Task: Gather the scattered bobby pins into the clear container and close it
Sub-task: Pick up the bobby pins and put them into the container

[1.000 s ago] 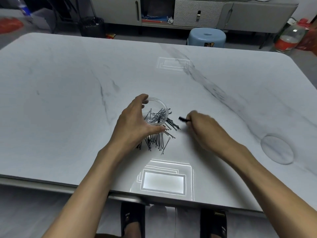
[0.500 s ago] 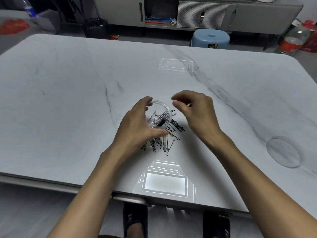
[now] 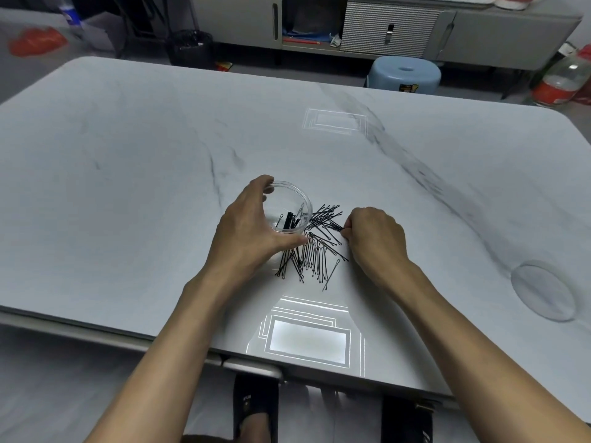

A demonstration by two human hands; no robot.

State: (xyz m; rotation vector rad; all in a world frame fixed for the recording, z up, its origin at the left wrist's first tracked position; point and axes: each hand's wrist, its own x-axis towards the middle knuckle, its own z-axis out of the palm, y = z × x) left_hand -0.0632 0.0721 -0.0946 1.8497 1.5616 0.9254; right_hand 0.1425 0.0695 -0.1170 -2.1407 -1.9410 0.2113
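Fingers [image 3: 347, 227] on bobby pins [image 3: 315, 251]

A small round clear container [image 3: 289, 207] sits open on the table, tilted slightly toward me, with a few black bobby pins inside [image 3: 291, 220]. Just to its right and in front of it lies a loose pile of thin black bobby pins [image 3: 315, 247], crossing each other at many angles. A round clear lid [image 3: 542, 289] lies flat, well apart at the far right.
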